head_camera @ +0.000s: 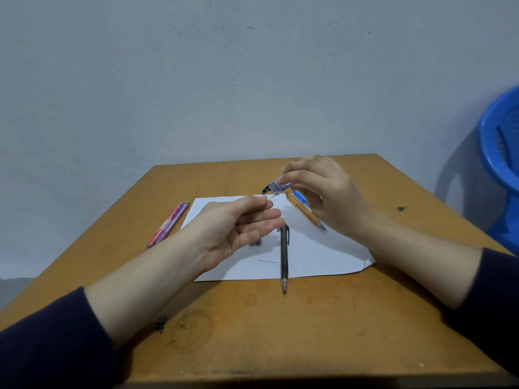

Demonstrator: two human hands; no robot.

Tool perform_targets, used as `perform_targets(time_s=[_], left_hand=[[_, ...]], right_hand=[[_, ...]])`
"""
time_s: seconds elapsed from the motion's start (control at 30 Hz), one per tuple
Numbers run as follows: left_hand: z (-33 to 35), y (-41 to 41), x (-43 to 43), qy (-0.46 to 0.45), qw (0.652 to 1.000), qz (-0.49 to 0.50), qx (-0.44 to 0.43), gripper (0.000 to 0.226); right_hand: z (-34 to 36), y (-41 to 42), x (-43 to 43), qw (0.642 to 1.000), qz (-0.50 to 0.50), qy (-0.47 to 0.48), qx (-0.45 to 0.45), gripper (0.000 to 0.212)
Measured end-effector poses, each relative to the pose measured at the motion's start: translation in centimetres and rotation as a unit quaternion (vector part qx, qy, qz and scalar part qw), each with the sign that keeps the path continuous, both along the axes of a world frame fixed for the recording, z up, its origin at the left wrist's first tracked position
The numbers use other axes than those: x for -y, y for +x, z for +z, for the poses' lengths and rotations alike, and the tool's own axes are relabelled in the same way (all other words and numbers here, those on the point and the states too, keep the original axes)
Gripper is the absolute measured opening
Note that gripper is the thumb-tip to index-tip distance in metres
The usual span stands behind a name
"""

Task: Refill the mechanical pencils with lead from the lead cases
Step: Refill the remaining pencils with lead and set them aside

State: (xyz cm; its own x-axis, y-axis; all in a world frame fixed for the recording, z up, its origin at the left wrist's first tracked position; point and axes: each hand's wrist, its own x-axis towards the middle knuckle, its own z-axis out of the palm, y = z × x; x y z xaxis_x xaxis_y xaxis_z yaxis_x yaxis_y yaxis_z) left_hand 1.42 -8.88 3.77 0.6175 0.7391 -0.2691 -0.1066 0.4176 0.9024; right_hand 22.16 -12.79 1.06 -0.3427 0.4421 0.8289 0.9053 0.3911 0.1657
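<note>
- Between the fingertips of both hands, a thin lead (272, 196) pokes from the dark mouth of the lead case (276, 188), which is tipped downward, probably to let the lead slide out.
- Right hand (331, 197): its fingers are curled round the case, pinching it above the paper sheet (323, 254).
- Left hand (241, 226): palm up, fingers nearly straight and loosely spread just under the mouth, apparently to catch the lead. Whether the thumb touches it is unclear.
- Just beyond the left fingertips lies the grey pencil (284, 256), likely next to be filled; a loose lead (266, 261) lies beside it.
- Under the right fingers rest the orange pencil (304, 213) and blue pencil (300, 196); the pink and purple pencils (168, 224) lie outside the left wrist on the worktop (252, 332).
</note>
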Motion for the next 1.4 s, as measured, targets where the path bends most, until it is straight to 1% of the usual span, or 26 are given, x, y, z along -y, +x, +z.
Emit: perform_targets(time_s=[0.17,0.33,0.4,0.73,0.83,0.97,1.03,1.1,1.27,1.4], left_hand=[[-0.1,0.1,0.0,0.040,0.999,0.006,-0.018,0.015],[-0.3,-0.2,-0.2,0.159,0.986,0.022,-0.048,0.014],[-0.3,-0.3,-0.3,0.193,0.979,0.032,-0.059,0.013],[-0.8,-0.2,-1.1,0.284,0.952,0.076,-0.091,0.010],[-0.9,-0.3,-1.6,0.332,0.932,0.092,-0.113,0.008],[-1.1,-0.3,-2.1,0.371,0.915,0.113,-0.110,0.008],[-1.3,-0.3,-2.3,0.387,0.908,0.119,-0.108,0.008],[-1.4,-0.2,-2.5,0.402,0.901,0.120,-0.112,0.009],[-1.7,-0.1,-3.1,0.431,0.886,0.128,-0.111,0.014],[-1.9,-0.1,-3.3,0.464,0.868,0.126,-0.122,0.016]], right_hand=[[0.0,0.1,-0.1,1.000,-0.004,0.000,-0.006,0.020],[0.1,0.2,-0.1,1.000,-0.014,-0.001,-0.010,0.021],[0.1,0.3,-0.1,1.000,-0.018,0.000,-0.010,0.020],[0.2,0.4,0.0,0.999,-0.033,0.013,-0.029,0.020],[0.2,0.4,0.0,0.997,-0.041,0.019,-0.060,0.020],[0.3,0.6,-0.1,0.991,-0.067,0.029,-0.113,0.026],[0.3,0.4,0.0,0.987,-0.069,0.019,-0.142,0.028],[0.5,0.1,0.2,0.981,-0.051,-0.003,-0.185,0.031],[0.7,-0.4,0.4,0.969,-0.029,-0.037,-0.242,0.047],[0.6,-0.6,0.3,0.965,-0.015,-0.062,-0.253,0.060]])
